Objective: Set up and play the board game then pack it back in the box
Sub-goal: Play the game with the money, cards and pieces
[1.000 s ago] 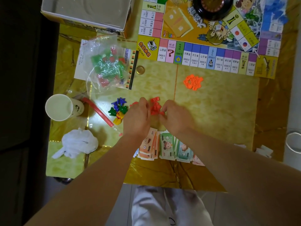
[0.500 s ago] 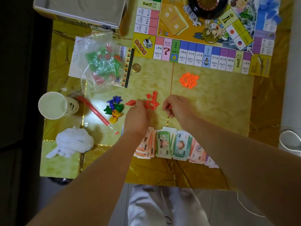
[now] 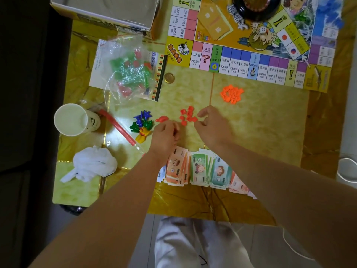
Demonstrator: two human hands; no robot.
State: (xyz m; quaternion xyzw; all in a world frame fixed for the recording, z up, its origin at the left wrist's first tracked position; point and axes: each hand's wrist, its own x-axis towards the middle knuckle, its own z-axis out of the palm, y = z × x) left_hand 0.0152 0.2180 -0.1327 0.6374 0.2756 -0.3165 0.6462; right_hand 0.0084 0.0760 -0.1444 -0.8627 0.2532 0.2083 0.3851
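Several small red house pieces (image 3: 187,116) lie in a loose cluster on the yellow table. My right hand (image 3: 212,127) is just right of them, thumb and forefinger apart and touching the cluster's right edge. My left hand (image 3: 165,137) rests just below and to the left of it with fingers curled under, so what it holds is hidden. A single red piece (image 3: 162,118) lies above its knuckles. An orange pile of pieces (image 3: 231,93) sits further right. Fanned play money (image 3: 201,169) lies under my wrists. The game board (image 3: 241,60) is at the back, and the open box (image 3: 108,10) at the back left.
Coloured pawns (image 3: 142,124) lie left of my left hand, beside a red strip (image 3: 119,128). A plastic bag of green and red pieces (image 3: 129,74) rests on a printed sheet. Also here are a coin (image 3: 169,77), a paper cup (image 3: 73,119) and a crumpled tissue (image 3: 92,165).
My hands have drawn apart and back from the red pieces, leaving the cluster uncovered. My left hand has slid down and to the left.
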